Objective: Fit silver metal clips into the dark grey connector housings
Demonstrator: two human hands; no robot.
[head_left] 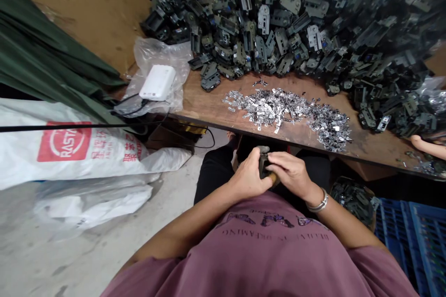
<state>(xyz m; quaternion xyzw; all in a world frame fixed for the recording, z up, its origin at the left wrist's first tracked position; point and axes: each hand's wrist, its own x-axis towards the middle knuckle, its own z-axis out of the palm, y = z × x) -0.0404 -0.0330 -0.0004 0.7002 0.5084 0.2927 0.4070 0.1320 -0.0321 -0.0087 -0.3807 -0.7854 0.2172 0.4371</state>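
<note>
Over my lap, in front of the table edge, my left hand (pixel 249 176) is closed round a grey-green housing part (pixel 264 161). My right hand (pixel 291 172) bends its fingers against the same part from the other side. Low between both hands shows a yellowish-brown thing (pixel 273 177); its kind I cannot make out. Fingers cover most of the held part. Just beyond the hands, small shiny metal clips (pixel 268 107) lie in a loose pile, with a darker heap of small pieces (pixel 331 127) to their right.
Grey-green housings (pixel 251 32) are heaped across the back of the wooden table (pixel 202 97). At left are a white power bank (pixel 158 82) on clear plastic, a cable and a white sack (pixel 21 148). Blue crates (pixel 397 222) stand at lower right. Another person's hand (pixel 428 146) shows at right.
</note>
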